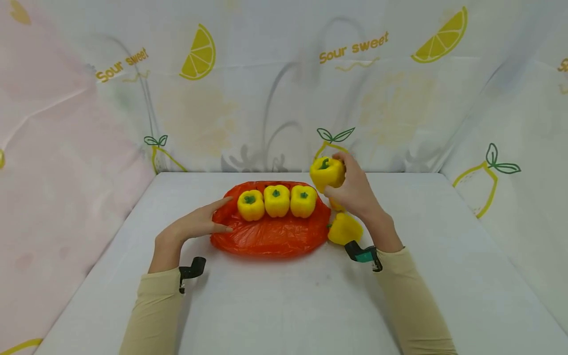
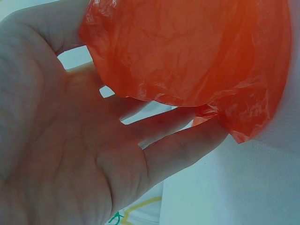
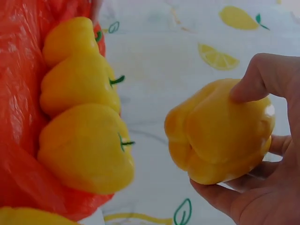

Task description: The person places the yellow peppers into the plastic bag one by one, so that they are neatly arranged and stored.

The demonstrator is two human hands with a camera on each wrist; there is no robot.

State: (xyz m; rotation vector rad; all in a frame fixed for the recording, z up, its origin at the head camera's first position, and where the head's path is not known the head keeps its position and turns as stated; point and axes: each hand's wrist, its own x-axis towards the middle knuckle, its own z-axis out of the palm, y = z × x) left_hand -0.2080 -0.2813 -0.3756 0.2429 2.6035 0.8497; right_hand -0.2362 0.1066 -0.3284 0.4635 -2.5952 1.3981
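My right hand grips a yellow bell pepper, raised to the right of the red plastic bag; its green stem shows in the head view. On the bag stand three yellow bell peppers in a row: a left one, a middle one and a right one, stems up. My left hand is at the bag's left edge, thumb and fingers spread apart. In the left wrist view its fairly straight fingers touch the bag and pass partly behind it.
Another yellow bell pepper lies on its side by the bag's right edge. Behind it a further yellow pepper is mostly hidden by my right hand. The white table ends at a lemon-printed cloth at the back.
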